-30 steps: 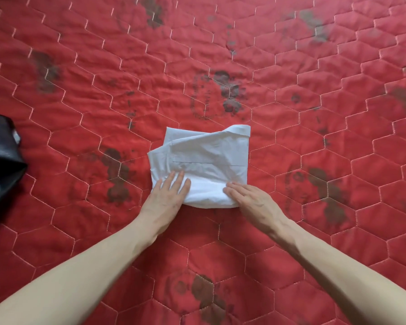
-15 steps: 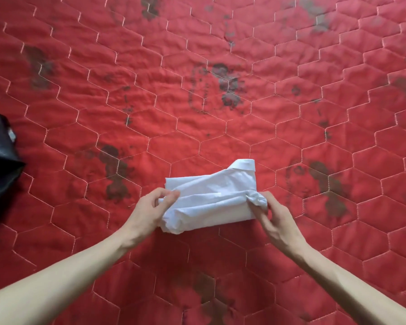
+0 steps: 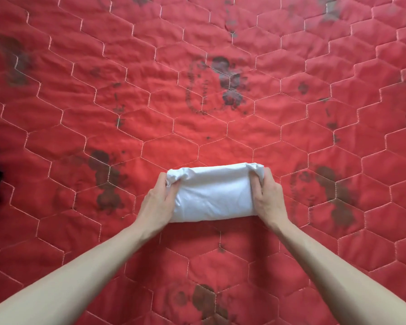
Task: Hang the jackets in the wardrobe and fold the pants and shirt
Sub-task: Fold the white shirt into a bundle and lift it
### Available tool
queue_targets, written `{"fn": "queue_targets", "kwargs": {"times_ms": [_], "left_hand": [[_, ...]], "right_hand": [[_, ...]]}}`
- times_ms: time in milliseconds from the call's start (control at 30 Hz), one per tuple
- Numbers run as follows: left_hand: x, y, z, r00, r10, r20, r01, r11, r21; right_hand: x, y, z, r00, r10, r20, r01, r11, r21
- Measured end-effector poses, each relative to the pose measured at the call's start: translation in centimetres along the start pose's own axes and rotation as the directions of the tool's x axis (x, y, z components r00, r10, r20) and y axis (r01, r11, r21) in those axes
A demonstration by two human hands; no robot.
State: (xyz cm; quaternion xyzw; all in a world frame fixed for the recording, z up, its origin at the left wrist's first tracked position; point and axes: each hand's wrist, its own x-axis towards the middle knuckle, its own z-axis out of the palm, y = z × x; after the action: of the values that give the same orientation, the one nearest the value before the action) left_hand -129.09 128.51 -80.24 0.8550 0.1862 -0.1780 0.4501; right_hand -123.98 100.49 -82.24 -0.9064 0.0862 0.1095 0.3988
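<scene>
Two bare hands hold a folded white shirt (image 3: 212,193) over a red quilted bed (image 3: 220,127); left hand (image 3: 157,202) and right hand (image 3: 268,198) each grip one end.

Both forearms were bare, with no sleeves visible. The left hand (image 3: 158,202) and right hand (image 3: 270,200) wore no gloves, rings or watch.

Single head view, looking steeply down, close over red quilted bedspread (image 3: 220,137); forearms enter from bottom.
</scene>
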Motion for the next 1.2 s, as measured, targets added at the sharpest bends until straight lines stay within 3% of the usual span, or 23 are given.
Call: {"fn": "queue_targets", "kwargs": {"times_ms": [67,167,233,300,367,400,433,467,500,567,600,667,700,800,900,967,1033,1200], "left_hand": [[0.8,0.4,0.5,0.997,-0.062,-0.036,0.060,0.997,-0.048],[1.4,1.1,1.1,0.983,-0.145,-0.111,0.139,0.989,-0.057],[1.2,1.8,1.8,0.960,-0.188,-0.207,0.203,0.978,0.053],[0.4,2.5,2.7,0.910,-0.146,-0.388,0.220,0.964,0.153],[-0.7,2.8,3.4,0.858,0.169,-0.484,-0.018,0.954,0.300],[-1.1,2.7,3.8,0.824,0.412,-0.390,-0.238,0.875,0.421],[-1.5,2.4,4.2,0.755,0.621,-0.211,-0.455,0.727,0.515],[-1.6,2.1,4.6,0.671,0.741,-0.023,-0.602,0.562,0.568],[-1.6,1.9,5.1,0.624,0.771,0.125,-0.669,0.445,0.595],[-1.1,1.5,6.3,0.655,0.718,0.237,-0.662,0.394,0.637],[-0.7,1.3,6.7,0.686,0.690,0.231,-0.638,0.417,0.648],[0.1,0.7,7.0,0.731,0.656,0.185,-0.592,0.476,0.650],[0.5,0.2,6.9,0.768,0.624,0.143,-0.546,0.522,0.656],[0.7,-1.0,6.5,0.898,0.437,-0.052,-0.292,0.680,0.672],[-0.1,-0.4,7.0,0.944,0.194,-0.266,-0.012,0.827,0.562],[-0.4,1.0,7.1,0.908,-0.030,-0.417,0.198,0.910,0.366],[-0.9,2.2,7.1,0.846,-0.217,-0.487,0.345,0.919,0.190],[-1.2,4.3,6.4,0.763,-0.513,-0.394,0.544,0.838,-0.037]], "right_hand": [[0.2,-0.2,0.8,0.984,0.116,-0.134,-0.115,0.993,0.020],[0.3,-0.8,2.0,0.881,0.355,-0.313,-0.374,0.928,0.001],[0.3,-1.2,2.8,0.816,0.413,-0.404,-0.460,0.888,-0.020],[0.2,-1.7,3.4,0.799,0.390,-0.457,-0.444,0.896,-0.011],[0.3,-1.9,3.4,0.815,0.290,-0.501,-0.350,0.936,-0.028],[0.4,-1.9,3.2,0.826,0.222,-0.518,-0.292,0.955,-0.057],[0.5,-1.9,2.9,0.836,0.143,-0.529,-0.229,0.968,-0.099],[0.5,-1.9,2.6,0.848,0.041,-0.528,-0.144,0.977,-0.155],[0.4,-1.9,2.3,0.864,-0.101,-0.494,-0.017,0.973,-0.228],[-0.2,-1.8,2.2,0.849,-0.467,-0.248,0.356,0.851,-0.385],[-0.6,-1.4,2.3,0.794,-0.605,-0.056,0.530,0.735,-0.423],[-1.1,-0.2,2.1,0.697,-0.675,0.241,0.694,0.552,-0.462],[-1.2,0.5,2.0,0.709,-0.640,0.295,0.687,0.533,-0.495],[-1.2,1.4,1.8,0.851,-0.474,0.227,0.513,0.656,-0.553],[-1.2,1.1,2.3,0.925,-0.345,0.159,0.378,0.797,-0.470],[-1.0,0.8,2.5,0.948,-0.298,0.111,0.317,0.861,-0.398],[-0.8,0.3,2.3,0.972,-0.227,0.061,0.235,0.930,-0.284],[-2.0,-1.1,1.3,0.992,-0.119,-0.031,0.113,0.983,-0.147]]}}
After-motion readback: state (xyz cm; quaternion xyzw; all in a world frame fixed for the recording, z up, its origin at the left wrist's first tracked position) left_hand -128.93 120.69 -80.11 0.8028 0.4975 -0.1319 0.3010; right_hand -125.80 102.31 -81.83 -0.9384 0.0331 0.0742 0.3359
